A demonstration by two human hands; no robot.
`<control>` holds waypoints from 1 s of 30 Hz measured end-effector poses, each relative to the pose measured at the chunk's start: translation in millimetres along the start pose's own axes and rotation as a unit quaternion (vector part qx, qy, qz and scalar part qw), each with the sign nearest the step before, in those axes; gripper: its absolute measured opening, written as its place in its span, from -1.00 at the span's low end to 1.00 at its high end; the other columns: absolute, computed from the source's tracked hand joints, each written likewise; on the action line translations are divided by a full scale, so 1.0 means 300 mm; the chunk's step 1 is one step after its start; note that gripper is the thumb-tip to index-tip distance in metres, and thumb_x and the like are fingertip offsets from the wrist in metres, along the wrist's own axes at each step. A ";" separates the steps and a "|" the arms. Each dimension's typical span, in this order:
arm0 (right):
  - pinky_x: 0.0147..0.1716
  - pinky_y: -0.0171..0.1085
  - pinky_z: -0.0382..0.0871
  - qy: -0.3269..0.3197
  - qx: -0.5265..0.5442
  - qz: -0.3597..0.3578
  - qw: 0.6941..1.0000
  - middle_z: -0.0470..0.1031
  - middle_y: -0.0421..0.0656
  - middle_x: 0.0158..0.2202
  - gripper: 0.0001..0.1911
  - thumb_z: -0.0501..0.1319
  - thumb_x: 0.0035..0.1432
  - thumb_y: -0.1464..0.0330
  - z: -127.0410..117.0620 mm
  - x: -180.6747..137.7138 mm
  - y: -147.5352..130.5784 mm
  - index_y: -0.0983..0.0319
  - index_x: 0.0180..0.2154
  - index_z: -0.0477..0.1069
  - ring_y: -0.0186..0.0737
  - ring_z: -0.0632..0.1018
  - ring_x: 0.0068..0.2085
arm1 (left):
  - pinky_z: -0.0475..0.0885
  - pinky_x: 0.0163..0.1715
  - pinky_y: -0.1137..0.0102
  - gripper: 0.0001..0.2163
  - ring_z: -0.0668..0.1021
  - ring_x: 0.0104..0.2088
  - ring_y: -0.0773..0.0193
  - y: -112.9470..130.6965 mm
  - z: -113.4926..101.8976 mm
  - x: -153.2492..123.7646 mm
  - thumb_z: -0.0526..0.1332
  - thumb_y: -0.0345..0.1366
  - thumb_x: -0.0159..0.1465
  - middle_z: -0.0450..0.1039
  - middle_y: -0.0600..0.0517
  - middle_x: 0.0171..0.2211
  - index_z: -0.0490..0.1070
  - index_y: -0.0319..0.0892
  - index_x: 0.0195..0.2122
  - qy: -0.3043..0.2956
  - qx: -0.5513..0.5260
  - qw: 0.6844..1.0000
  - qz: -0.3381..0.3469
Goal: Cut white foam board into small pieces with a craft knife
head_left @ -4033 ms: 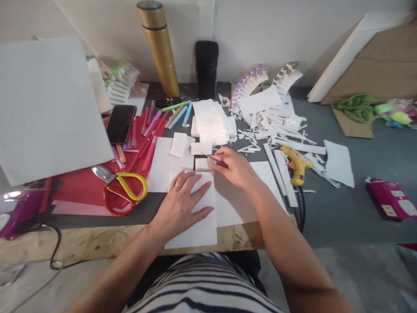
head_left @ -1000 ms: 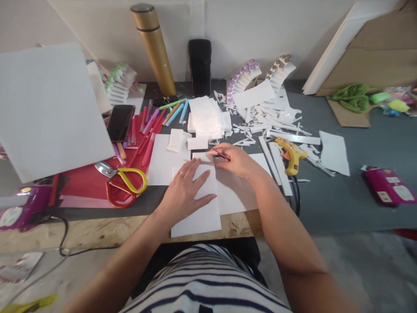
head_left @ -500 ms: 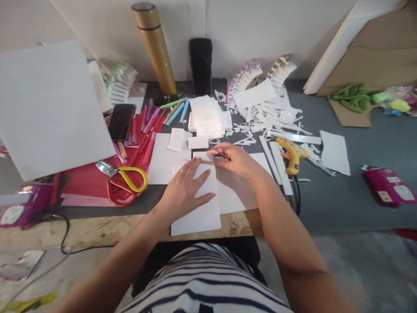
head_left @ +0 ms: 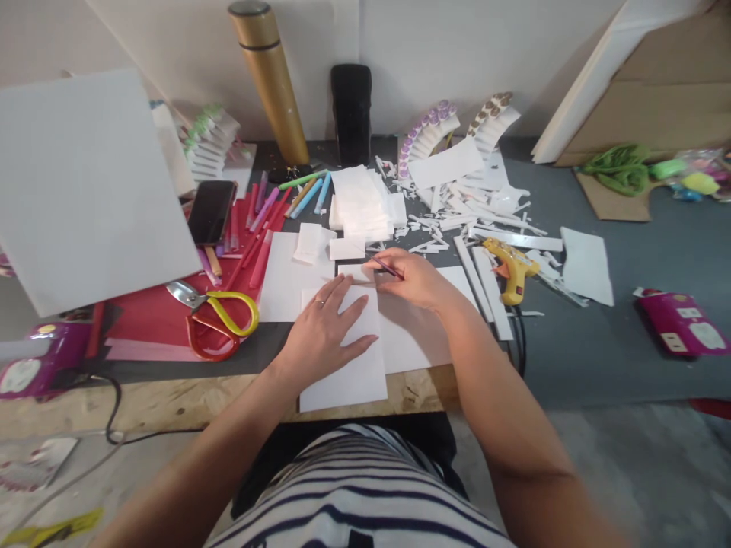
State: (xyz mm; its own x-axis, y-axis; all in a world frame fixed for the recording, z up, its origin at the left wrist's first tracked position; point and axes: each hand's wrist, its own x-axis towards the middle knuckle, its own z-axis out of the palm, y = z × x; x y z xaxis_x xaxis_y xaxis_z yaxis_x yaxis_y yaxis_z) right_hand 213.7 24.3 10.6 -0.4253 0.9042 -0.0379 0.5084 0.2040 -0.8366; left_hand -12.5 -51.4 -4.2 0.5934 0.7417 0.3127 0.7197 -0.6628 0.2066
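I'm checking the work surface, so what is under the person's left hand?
A white sheet lies under the left hand, its near end and right edge showing. The part that the hand covers cannot be seen, nor any marks there.

Gold flask [head_left: 271, 87] near black object [head_left: 351, 114]; scissors [head_left: 219, 314] partly on red sheet [head_left: 140, 323]; yellow glue gun [head_left: 515, 272].

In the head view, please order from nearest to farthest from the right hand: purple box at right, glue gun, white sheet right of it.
From the right hand:
1. Glue gun, to its right.
2. White sheet, further right.
3. Purple box, near the right edge.
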 end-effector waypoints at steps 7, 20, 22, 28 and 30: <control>0.10 -0.13 0.38 0.005 0.006 0.002 1.000 0.44 -0.14 0.21 -0.56 0.26 0.10 0.48 0.002 -0.002 0.004 0.06 0.01 0.59 -0.04 0.52 0.13 | 0.40 0.22 -0.06 -0.53 0.26 0.37 -0.18 -0.002 0.002 0.005 0.20 -0.03 0.38 0.23 -0.36 0.30 0.34 -0.23 0.18 0.007 0.017 1.000 0.011; 0.14 -0.13 0.34 0.008 0.008 -0.013 1.000 0.46 -0.13 0.18 -0.55 0.28 0.07 0.51 0.005 0.000 0.008 0.10 0.01 0.59 -0.04 0.52 0.15 | 0.40 0.23 -0.03 -0.57 0.31 0.34 -0.19 -0.001 0.007 0.009 0.17 -0.07 0.40 0.28 -0.36 0.27 0.39 -0.27 0.15 0.013 0.030 0.999 0.009; 0.15 -0.14 0.34 0.008 0.010 -0.014 1.000 0.46 -0.13 0.18 -0.55 0.27 0.08 0.51 0.006 0.001 0.013 0.10 0.01 0.59 -0.05 0.52 0.15 | 0.42 0.21 -0.03 -0.57 0.32 0.33 -0.19 0.003 -0.001 0.011 0.16 -0.06 0.41 0.28 -0.36 0.27 0.39 -0.27 0.16 0.005 0.037 0.999 0.004; 0.17 -0.12 0.32 0.012 0.011 -0.008 1.000 0.47 -0.12 0.18 -0.55 0.28 0.07 0.53 0.005 -0.002 -0.002 0.11 0.00 0.59 -0.04 0.51 0.16 | 0.40 0.23 -0.03 -0.57 0.29 0.35 -0.18 0.018 -0.033 0.014 0.13 -0.11 0.43 0.23 -0.38 0.30 0.36 -0.28 0.21 -0.042 0.043 0.998 -0.002; 0.17 -0.13 0.32 0.013 0.008 0.000 1.000 0.47 -0.11 0.19 -0.55 0.27 0.06 0.54 0.003 -0.005 -0.012 0.13 0.00 0.59 -0.05 0.50 0.17 | 0.39 0.23 -0.04 -0.55 0.28 0.35 -0.20 0.021 -0.031 0.013 0.13 -0.08 0.42 0.23 -0.39 0.30 0.36 -0.29 0.20 -0.040 0.044 0.998 -0.006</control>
State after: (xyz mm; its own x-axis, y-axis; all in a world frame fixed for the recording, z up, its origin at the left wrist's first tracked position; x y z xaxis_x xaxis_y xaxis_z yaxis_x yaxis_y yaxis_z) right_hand 212.0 21.9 13.1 -0.4050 0.9140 -0.0245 0.4971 0.1976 -0.8449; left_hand -8.9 -53.6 6.8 0.6097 0.7571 0.2347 0.7533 -0.6456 0.1257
